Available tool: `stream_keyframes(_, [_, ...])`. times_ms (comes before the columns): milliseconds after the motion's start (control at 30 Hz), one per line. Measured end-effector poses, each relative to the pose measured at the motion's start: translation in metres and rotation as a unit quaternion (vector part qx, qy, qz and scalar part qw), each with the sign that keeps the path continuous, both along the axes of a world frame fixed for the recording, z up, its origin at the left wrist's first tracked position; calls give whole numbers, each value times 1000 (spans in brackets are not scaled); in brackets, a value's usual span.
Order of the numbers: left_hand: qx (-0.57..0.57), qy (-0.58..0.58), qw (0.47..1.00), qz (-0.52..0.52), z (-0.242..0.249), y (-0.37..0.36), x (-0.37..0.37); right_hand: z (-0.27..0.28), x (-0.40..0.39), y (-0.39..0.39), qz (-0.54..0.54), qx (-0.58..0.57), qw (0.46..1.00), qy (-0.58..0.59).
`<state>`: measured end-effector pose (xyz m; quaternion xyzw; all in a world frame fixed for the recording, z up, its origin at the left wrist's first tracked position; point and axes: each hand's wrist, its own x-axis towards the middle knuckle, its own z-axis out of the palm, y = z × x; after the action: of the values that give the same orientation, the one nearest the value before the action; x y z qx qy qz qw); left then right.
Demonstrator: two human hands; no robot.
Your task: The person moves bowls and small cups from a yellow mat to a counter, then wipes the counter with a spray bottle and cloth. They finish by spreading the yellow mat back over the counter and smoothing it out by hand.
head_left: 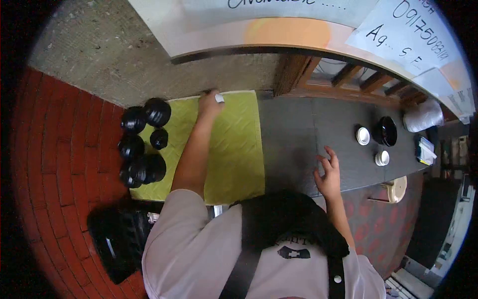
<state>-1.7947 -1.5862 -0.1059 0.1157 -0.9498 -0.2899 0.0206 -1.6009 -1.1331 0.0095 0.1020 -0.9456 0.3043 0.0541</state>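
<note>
My left hand (210,103) is closed at the far edge of the yellow-green cloth (234,149), with a small white object (219,98) showing at its fingers. Its exact kind is too small to make out. My right hand (327,175) hangs over the near edge of the dark counter (291,134), its fingers apart and nothing in them. Several glossy black rounded objects (158,112) stand in a cluster on the cloth's left side. Right of my right hand are two small stacks of white dishes (363,135) and a black bowl (386,131).
A brick wall (64,164) borders the left side. Papered board (298,35) overhangs the far side, above a wooden frame (298,74). A plastic-wrapped bundle (423,116) lies at the counter's right end. A cream stool (396,190) and a black chair (117,244) stand near the counter.
</note>
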Motion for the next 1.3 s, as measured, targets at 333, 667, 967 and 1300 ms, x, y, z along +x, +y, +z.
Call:
stream_keyframes(333, [12, 30, 998, -60, 9, 45, 59, -7, -12, -13, 119, -10, 992, -31])
stream_keyframes(667, [702, -133, 697, -57, 59, 270, 181, 22, -23, -3, 254, -186, 948, 49])
stream_keyframes(967, [697, -208, 684, -53, 77, 400, 180, 7, -31, 133, 258, -265, 929, 29])
stream_keyframes(1300, [741, -307, 582, -131, 63, 546, 146, -14, -35, 294, 171, -320, 927, -99])
